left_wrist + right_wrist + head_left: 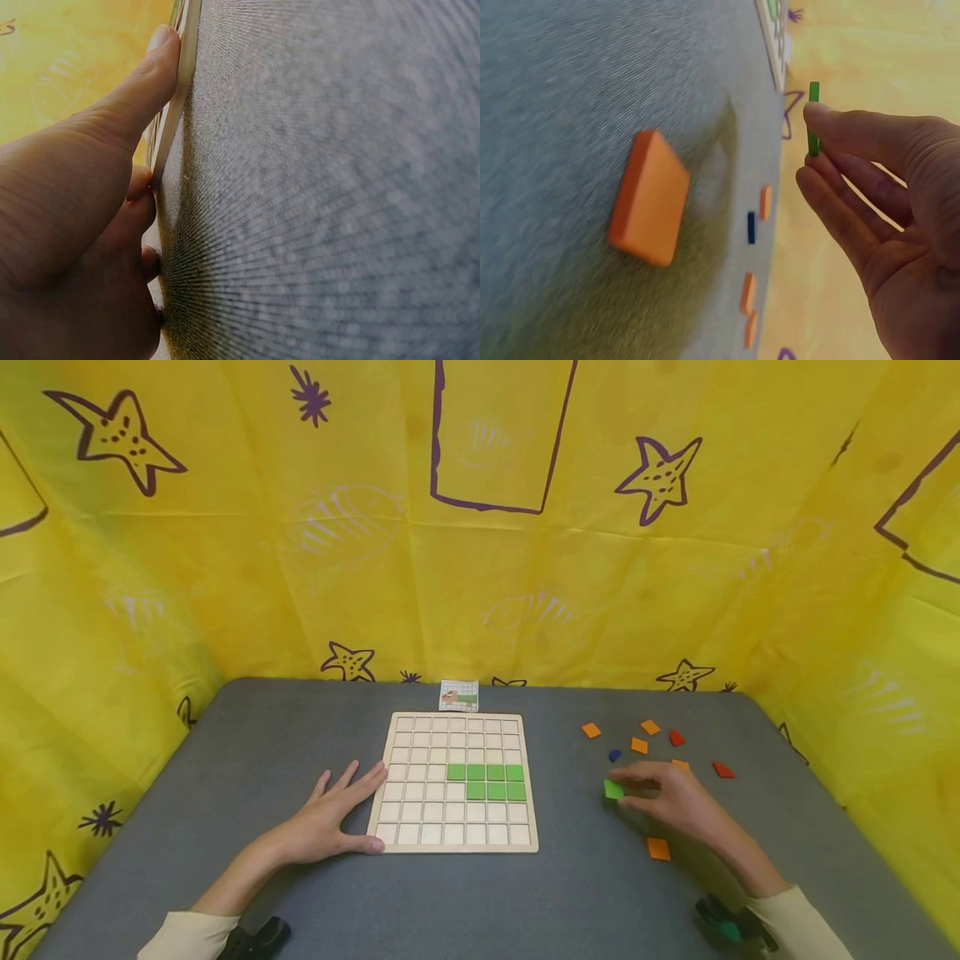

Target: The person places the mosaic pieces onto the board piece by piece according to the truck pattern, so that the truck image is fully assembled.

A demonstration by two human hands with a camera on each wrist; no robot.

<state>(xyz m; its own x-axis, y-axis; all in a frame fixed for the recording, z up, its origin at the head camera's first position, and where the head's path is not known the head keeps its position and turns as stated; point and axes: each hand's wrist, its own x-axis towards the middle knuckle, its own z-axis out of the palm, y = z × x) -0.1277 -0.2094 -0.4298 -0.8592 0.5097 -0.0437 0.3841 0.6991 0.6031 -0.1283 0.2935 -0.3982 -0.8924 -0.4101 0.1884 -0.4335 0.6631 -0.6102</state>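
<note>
A square wooden grid board (408, 812) lies flat on the table, with several green square tiles (496, 772) set side by side in two rows at its right side. My left hand (322, 822) rests at the board's left edge, fingers spread and straight, thumb at the near corner. In the left wrist view the thumb (142, 82) touches the board's rim (180, 97). To the right of the board, my right hand (675, 797) pinches a green tile (814, 120) between thumb and fingers, held above the table in the right wrist view.
Orange tiles (657, 849), red pieces (723, 770) and a small dark blue piece (615, 755) lie scattered around the right hand. A small picture card (459, 696) lies behind the board. Yellow patterned cloth (480, 568) hangs at the table's back and sides.
</note>
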